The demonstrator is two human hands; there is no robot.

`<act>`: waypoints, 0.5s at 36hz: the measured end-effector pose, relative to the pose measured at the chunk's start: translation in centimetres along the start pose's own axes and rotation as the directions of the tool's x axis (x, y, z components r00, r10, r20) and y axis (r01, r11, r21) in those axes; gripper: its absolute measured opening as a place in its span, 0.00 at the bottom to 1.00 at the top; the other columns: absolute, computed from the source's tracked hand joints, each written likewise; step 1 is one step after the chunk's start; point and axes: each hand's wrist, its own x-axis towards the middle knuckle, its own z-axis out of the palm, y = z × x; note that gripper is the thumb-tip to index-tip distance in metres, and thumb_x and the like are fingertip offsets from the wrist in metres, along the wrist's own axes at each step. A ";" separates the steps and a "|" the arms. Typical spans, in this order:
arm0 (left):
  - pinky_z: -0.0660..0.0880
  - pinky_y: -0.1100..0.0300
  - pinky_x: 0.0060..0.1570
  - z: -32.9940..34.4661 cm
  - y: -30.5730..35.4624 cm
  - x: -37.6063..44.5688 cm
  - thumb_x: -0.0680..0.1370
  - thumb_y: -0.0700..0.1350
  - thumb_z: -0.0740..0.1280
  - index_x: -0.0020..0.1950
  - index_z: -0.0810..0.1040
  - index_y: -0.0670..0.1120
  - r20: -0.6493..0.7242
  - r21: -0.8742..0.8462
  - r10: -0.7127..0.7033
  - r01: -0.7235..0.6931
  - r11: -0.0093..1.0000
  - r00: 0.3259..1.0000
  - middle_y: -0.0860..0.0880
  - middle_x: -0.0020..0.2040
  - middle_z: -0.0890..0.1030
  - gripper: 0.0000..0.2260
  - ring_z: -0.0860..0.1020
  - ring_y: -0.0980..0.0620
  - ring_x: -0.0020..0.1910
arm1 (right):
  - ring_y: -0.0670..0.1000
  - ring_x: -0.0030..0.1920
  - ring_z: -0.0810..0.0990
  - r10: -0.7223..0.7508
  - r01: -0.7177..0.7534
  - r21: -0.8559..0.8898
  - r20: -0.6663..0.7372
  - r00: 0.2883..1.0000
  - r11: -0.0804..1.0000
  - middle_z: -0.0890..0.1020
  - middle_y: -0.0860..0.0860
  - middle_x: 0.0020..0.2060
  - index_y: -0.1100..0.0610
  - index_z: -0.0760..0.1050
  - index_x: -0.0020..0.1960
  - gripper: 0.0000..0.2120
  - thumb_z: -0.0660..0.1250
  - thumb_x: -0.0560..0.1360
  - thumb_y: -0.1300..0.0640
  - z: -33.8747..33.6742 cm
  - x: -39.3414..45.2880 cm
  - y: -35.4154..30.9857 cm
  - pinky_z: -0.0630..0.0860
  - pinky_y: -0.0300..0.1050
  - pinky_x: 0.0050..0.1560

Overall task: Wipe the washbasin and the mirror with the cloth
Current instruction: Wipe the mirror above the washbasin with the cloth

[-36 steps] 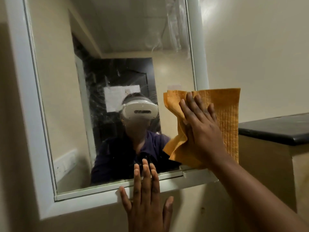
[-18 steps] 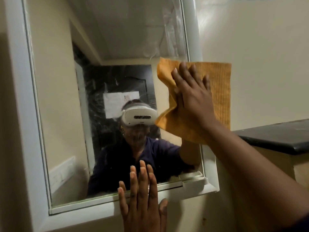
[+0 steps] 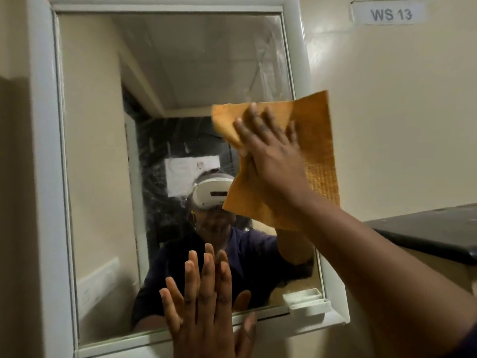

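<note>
A wall mirror (image 3: 103,151) in a white frame fills the left and middle of the head view. My right hand (image 3: 271,156) presses an orange cloth (image 3: 317,140) flat against the glass near the mirror's right edge, fingers spread and straight. The cloth hangs past the frame onto the wall. My left hand (image 3: 206,301) lies flat on the lower part of the mirror with straight fingers, holding nothing. The washbasin is out of view.
A small white ledge (image 3: 307,303) sits at the mirror's lower right corner. A dark countertop (image 3: 433,233) juts out at the right. A label reading WS 13 (image 3: 389,14) is stuck on the beige wall above.
My right hand has slid the cloth up the right side of the mirror and slightly leftward. My left hand has stayed flat near the lower frame. The view has tilted upward.
</note>
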 end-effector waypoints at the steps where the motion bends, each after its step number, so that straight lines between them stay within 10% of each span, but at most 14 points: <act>1: 0.66 0.35 0.61 -0.2 0.0 -0.1 0.82 0.58 0.42 0.77 0.49 0.44 -0.001 -0.004 0.012 -0.012 1.000 1.000 0.42 0.78 0.49 0.28 0.48 0.40 0.76 | 0.54 0.76 0.40 -0.033 0.033 -0.011 0.023 0.999 0.999 0.47 0.50 0.76 0.49 0.50 0.76 0.28 0.44 0.78 0.43 0.0 0.2 -0.1 0.35 0.58 0.71; 18: 0.48 0.39 0.71 -5.5 -0.8 -0.4 0.76 0.67 0.49 0.75 0.56 0.47 0.069 -0.106 0.035 -0.027 0.994 0.997 0.46 0.77 0.53 0.34 0.49 0.44 0.77 | 0.52 0.76 0.47 0.124 -0.129 -0.018 -0.158 0.980 0.992 0.54 0.49 0.76 0.50 0.55 0.75 0.25 0.47 0.79 0.48 0.0 -0.5 2.9 0.36 0.56 0.71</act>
